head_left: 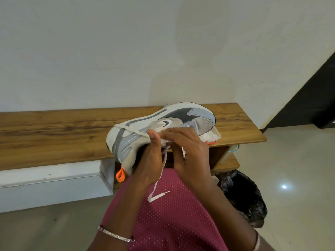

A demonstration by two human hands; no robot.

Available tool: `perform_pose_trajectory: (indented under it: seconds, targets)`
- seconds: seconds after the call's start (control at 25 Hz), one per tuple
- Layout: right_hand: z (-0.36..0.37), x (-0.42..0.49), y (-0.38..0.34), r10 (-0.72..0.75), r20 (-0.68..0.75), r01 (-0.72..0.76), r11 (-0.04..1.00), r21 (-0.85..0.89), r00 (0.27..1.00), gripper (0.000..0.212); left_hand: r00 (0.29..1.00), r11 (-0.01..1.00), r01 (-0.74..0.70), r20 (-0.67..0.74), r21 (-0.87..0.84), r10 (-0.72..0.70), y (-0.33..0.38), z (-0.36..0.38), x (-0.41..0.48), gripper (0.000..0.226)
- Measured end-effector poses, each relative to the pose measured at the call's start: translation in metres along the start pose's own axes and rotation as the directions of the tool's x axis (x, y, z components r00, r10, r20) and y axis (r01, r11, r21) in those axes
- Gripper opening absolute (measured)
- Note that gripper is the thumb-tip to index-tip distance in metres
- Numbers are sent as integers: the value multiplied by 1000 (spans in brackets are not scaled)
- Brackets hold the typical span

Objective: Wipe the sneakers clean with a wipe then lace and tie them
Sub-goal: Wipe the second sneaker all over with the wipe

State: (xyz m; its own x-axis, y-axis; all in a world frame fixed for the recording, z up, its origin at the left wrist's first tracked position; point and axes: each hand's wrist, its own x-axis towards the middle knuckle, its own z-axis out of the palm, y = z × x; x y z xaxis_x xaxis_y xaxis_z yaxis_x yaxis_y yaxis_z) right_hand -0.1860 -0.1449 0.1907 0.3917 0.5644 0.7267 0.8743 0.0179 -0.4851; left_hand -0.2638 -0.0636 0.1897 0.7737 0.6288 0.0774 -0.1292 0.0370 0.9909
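Left hand point(152, 160) grips the sneaker point(163, 122) from beneath, thumb pinning the lace point(132, 130). Right hand point(188, 153) curls onto its upper alongside, just above the bench point(54, 134) edge. Keep the lace flat, untwisted and evenly tensioned.

Maroon dotted mesh garment point(177, 218), silver bracelet point(116, 236) above the left hand point(150, 160), pale bangle point(257, 240) above the right hand point(188, 151).

Soft, even indoor light, focus sharp.
Glare spot on floor point(284, 186); faint shadow on wall point(181, 51); bench point(54, 127) edge bows from wide lens.
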Motion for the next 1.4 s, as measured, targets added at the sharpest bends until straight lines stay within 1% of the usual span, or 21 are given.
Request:
perform_pose_trajectory:
  seconds: [0.04, 0.12, 0.2, 0.24, 0.32, 0.4, 0.44, 0.48, 0.56, 0.64, 0.72, 0.8, 0.88, 0.96, 1.0, 1.08, 1.16, 1.24, 1.28, 1.32, 1.4]
  targets:
    - [-1, 2, 2, -38, 2, 38, 998, -43, 999, 30, 1000, 1000, 0, 6, 11, 0, 0, 0, 0, 69]
    - [-2, 10, 15, -95, -5, 91, 962, -257, 995, 33, 1000, 999, 4, 8, 47, -5, -2, 0, -1, 86]
    - [-6, 18, 29, -105, -58, 68, 887, -457, 993, 33, 1000, 996, 12, -11, 89, -11, -7, 1, 0, 100]
    - [-7, 19, 32, -95, -92, 39, 875, -482, 991, 33, 1000, 996, 10, -16, 86, -9, -6, 1, 0, 102]
    - [-5, 16, 27, -33, -135, -19, 932, -362, 990, 28, 1000, 998, -2, -2, 60, 2, -4, 2, 1, 101]
    - [-1, 10, 15, 18, -89, -29, 992, -124, 996, 24, 1000, 999, -18, -8, 31, 18, 0, 3, 1, 78]
    - [1, 6, 9, 10, -60, -13, 999, -48, 998, 24, 1000, 1000, -14, -18, 23, 14, 4, 3, 0, 63]
    - [2, 3, 4, -17, -38, 17, 1000, -24, 999, 25, 1000, 1000, -8, -23, 8, 8, 6, 3, -1, 56]
    - [0, 4, 7, -85, -7, 84, 992, -99, 996, 33, 1000, 1000, -13, -25, 2, 13, 2, 2, -1, 69]
    - [-4, 11, 22, -126, -6, 117, 933, -341, 992, 31, 1000, 999, -7, -10, 40, 8, -2, 1, -2, 92]
    - [-9, 17, 36, -102, -51, 62, 860, -506, 993, 28, 1000, 999, 23, 11, 49, -23, 0, 2, -3, 96]
    - [-8, 16, 37, -48, -110, -10, 881, -473, 993, 24, 999, 998, 26, 24, 56, -28, 3, 3, -2, 95]
    - [-4, 12, 25, 29, -118, -58, 965, -256, 993, 22, 1000, 999, -3, 22, 46, 2, 2, 2, -1, 93]
    - [0, 5, 11, 59, -46, -60, 998, -27, 997, 22, 1000, 1000, -12, -8, 29, 12, 2, 2, -1, 74]
    - [0, 2, 7, 50, -18, -50, 999, 12, 999, 22, 1000, 1000, -10, -19, 25, 10, 3, 2, -2, 65]
    - [-3, 3, 9, 8, 16, -8, 1000, -21, 1000, 25, 1000, 998, -9, -25, 55, 11, 4, 4, -2, 68]
    - [-6, 10, 21, -57, 14, 59, 968, -243, 998, 25, 999, 992, -21, -29, 124, 25, 2, 4, -4, 71]
    - [-10, 20, 34, -91, -24, 70, 887, -457, 996, 23, 1000, 984, -16, -15, 180, 18, 3, 5, -5, 70]
    - [-13, 24, 38, -83, -55, 46, 874, -483, 995, 22, 1000, 977, -4, -21, 214, 9, 3, 6, -6, 80]
    - [-13, 27, 39, -50, -88, 5, 893, -451, 995, 22, 1000, 963, 14, -30, 271, -6, 1, 5, -5, 90]
    - [-12, 29, 31, 56, -83, -76, 961, -266, 995, 23, 1000, 942, 9, -16, 336, -4, 2, 4, -6, 91]
